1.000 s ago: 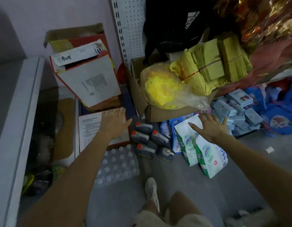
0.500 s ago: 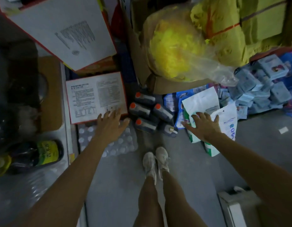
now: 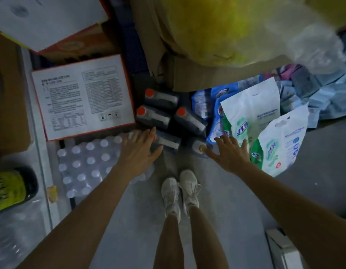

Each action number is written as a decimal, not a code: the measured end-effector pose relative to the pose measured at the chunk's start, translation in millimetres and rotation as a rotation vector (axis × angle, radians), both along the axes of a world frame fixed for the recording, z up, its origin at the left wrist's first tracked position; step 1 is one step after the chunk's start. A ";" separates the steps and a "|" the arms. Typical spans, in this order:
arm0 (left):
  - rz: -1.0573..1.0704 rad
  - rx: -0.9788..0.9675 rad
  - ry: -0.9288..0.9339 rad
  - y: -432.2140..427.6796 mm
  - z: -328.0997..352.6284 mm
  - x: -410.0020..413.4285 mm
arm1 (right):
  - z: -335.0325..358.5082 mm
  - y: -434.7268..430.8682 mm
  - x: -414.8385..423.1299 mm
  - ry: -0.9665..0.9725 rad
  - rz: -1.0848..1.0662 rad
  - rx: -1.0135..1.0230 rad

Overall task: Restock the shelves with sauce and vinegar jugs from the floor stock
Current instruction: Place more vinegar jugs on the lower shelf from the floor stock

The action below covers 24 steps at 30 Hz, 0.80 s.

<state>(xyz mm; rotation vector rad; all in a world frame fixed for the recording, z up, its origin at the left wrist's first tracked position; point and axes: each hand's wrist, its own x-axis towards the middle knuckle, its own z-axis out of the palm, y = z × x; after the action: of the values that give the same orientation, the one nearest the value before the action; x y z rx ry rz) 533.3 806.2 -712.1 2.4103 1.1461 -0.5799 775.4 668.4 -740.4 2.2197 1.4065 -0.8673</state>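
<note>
Several dark jugs with orange caps (image 3: pixel 160 116) stand on the grey floor straight ahead of my feet. One more dark jug with a gold cap (image 3: pixel 199 148) sits at the cluster's right front. My left hand (image 3: pixel 139 154) hovers with spread fingers over the near left jug (image 3: pixel 168 142) and hides its cap. My right hand (image 3: pixel 230 154) reaches in with spread fingers, its thumb tip beside the gold cap. Neither hand holds anything.
A shrink-wrapped pack of water bottles (image 3: pixel 87 166) lies left of the jugs, with a white-labelled carton (image 3: pixel 83 98) behind it. Green-and-white detergent bags (image 3: pixel 265 133) stand to the right. A cardboard box (image 3: pixel 187 70) with a yellow bag overhangs the jugs. My shoes (image 3: pixel 180 193) stand just in front.
My head has tipped down and come closer to the floor. Both hands have lowered toward the jug cluster, the right one moving off the detergent bag toward the gold-capped jug.
</note>
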 end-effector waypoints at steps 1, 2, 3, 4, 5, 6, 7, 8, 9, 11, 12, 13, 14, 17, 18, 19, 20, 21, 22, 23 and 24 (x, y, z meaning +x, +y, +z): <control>-0.023 -0.017 0.018 -2.8 -13.1 5.7 | -13.6 -2.7 1.5 0.008 -0.014 -0.001; -0.049 -0.036 0.035 -6.3 -26.0 10.4 | -25.3 -5.6 2.5 0.020 -0.028 0.000; -0.075 -0.052 0.043 -9.2 -37.8 15.5 | -36.6 -8.7 3.3 0.031 -0.040 0.005; -0.098 -0.071 0.049 -13.2 -50.4 20.3 | -48.4 -12.6 4.5 0.041 -0.053 0.006; -0.119 -0.082 0.053 -16.5 -62.3 24.6 | -60.3 -16.4 5.8 0.050 -0.064 0.005; -0.136 -0.076 0.045 -20.3 -73.8 27.9 | -72.5 -20.3 6.9 0.059 -0.073 0.002; -0.144 -0.071 0.026 -24.8 -85.1 30.5 | -84.5 -24.0 7.8 0.068 -0.083 -0.001; -0.150 -0.076 0.006 -29.8 -95.0 32.5 | -96.2 -27.6 8.2 0.077 -0.096 -0.001; -0.167 -0.094 0.007 -35.2 -105.3 33.7 | -107.6 -30.8 8.5 0.081 -0.109 0.002; -0.205 -0.095 0.009 -46.6 -129.4 32.2 | -128.3 -36.0 8.5 0.084 -0.135 0.011; -0.219 -0.097 0.013 -51.5 -141.0 30.9 | -138.1 -37.7 8.2 0.089 -0.142 0.012; -0.235 -0.112 0.028 -55.1 -150.1 30.6 | -147.2 -38.9 8.0 0.099 -0.141 0.010; -0.258 -0.121 0.039 -58.2 -158.9 31.0 | -156.1 -40.1 7.5 0.113 -0.133 0.009; -0.348 -0.082 0.026 -62.7 -176.7 37.2 | -179.9 -42.8 5.1 0.162 -0.109 0.006; -0.362 -0.082 0.023 -64.0 -181.3 41.5 | -186.7 -43.5 4.2 0.172 -0.105 0.006; -0.365 -0.086 0.013 -64.6 -186.2 46.4 | -192.9 -44.2 3.6 0.175 -0.103 0.015; -0.363 -0.078 -0.006 -64.7 -191.3 51.8 | -198.6 -44.8 3.0 0.174 -0.105 0.030; -0.357 -0.082 -0.014 -64.8 -197.2 56.8 | -204.1 -45.3 3.0 0.173 -0.108 0.051; -0.360 -0.101 -0.006 -64.3 -203.1 62.5 | -210.6 -46.0 3.6 0.182 -0.119 0.072; -0.366 -0.106 -0.003 -63.2 -209.6 67.3 | -216.7 -46.6 4.5 0.203 -0.142 0.096; -0.368 -0.092 -0.012 -61.8 -217.3 71.3 | -222.4 -46.6 5.5 0.240 -0.183 0.125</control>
<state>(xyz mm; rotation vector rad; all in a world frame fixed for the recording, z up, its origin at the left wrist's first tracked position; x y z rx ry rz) 604.6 744.4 -929.4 2.5535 0.6543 -0.7116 780.9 621.9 -962.8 2.4345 1.4103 -1.1718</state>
